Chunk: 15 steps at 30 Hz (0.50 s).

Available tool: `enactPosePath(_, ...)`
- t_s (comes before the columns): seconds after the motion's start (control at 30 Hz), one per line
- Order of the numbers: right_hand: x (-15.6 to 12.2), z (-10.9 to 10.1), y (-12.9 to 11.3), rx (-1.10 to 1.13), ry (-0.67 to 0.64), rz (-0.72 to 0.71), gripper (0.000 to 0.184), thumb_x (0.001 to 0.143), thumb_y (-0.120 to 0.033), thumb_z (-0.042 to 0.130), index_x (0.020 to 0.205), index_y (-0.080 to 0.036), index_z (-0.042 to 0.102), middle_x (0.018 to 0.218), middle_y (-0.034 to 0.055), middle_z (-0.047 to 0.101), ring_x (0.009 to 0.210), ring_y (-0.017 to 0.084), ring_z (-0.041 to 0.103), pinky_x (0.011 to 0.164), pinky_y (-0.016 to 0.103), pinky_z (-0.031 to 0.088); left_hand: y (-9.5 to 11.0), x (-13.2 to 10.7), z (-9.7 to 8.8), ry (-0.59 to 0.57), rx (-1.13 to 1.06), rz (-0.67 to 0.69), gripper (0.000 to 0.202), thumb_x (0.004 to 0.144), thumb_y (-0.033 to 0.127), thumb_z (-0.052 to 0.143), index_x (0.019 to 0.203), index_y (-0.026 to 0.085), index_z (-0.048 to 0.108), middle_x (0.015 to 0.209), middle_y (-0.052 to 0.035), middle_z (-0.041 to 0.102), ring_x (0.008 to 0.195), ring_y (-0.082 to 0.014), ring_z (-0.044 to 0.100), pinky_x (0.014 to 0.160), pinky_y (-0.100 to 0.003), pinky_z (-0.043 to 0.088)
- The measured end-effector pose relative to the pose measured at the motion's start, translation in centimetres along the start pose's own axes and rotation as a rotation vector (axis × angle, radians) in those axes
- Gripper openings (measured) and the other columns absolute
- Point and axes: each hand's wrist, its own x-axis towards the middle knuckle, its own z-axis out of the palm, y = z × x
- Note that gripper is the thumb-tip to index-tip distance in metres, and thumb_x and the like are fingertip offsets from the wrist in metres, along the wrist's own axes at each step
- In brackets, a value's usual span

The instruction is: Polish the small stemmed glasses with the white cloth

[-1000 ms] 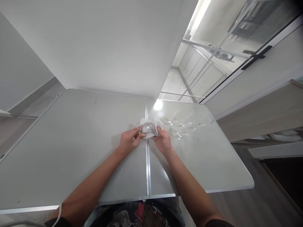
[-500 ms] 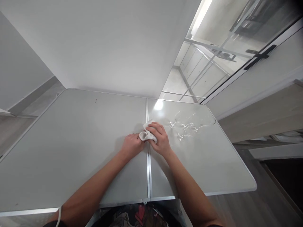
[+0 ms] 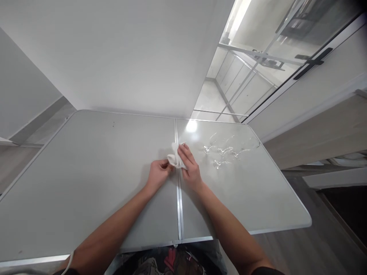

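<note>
A white cloth (image 3: 174,160) is bunched between my two hands, close above the table's metal seam. My right hand (image 3: 191,168) is closed around its right side, fingers laid along the fabric. At its lower left edge, my left hand (image 3: 159,173) is closed in a pinch; what its fingers hold is hidden by the hand and cloth. A faint clear edge shows at the cloth's top, too indistinct to name. To the right, several clear stemmed glasses (image 3: 218,164) are grouped on the table, their bases and stems faintly visible.
The pale folding table (image 3: 86,183) has a metal seam (image 3: 179,206) down its middle and a metal rim. A white wall or panel (image 3: 137,61) rises behind it. A glazed door with a black handle (image 3: 314,65) is at the upper right.
My right hand has shifted slightly up the cloth and its fingers are straighter. The cloth has changed its folds. My left hand has turned a little and moved slightly left.
</note>
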Motion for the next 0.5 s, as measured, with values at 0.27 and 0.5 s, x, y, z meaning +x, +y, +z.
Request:
enactPosePath(0.27, 1.1, -1.5, 0.0, 0.013, -0.128, 0.131, 0.026, 0.090, -0.027, 0.058, 0.111, -0.023, 0.073, 0.112, 0.0077, 0.072, 0.108, 0.027, 0.063, 0.101, 0.046, 0.049, -1.0, -0.1, -0.7, -0.058, 0.635, 0.538, 0.019, 0.089, 0.028, 0.059, 0.079, 0.017, 0.071, 0.062, -0.0073, 0.065, 0.054, -0.0163, 0.058, 0.054, -0.026, 0.041)
enactPosePath(0.5, 1.0, -1.4, -0.1, 0.819, 0.140, 0.655, 0.037, 0.094, -0.053, 0.057, 0.105, -0.021, 0.071, 0.098, 0.0065, 0.073, 0.091, 0.024, 0.068, 0.074, 0.035, 0.054, -0.6, -0.3, -1.1, -0.025, 0.385, 0.610, 0.026, 0.090, 0.038, 0.067, 0.108, 0.019, 0.072, 0.069, -0.0023, 0.069, 0.056, -0.0128, 0.059, 0.058, -0.024, 0.045)
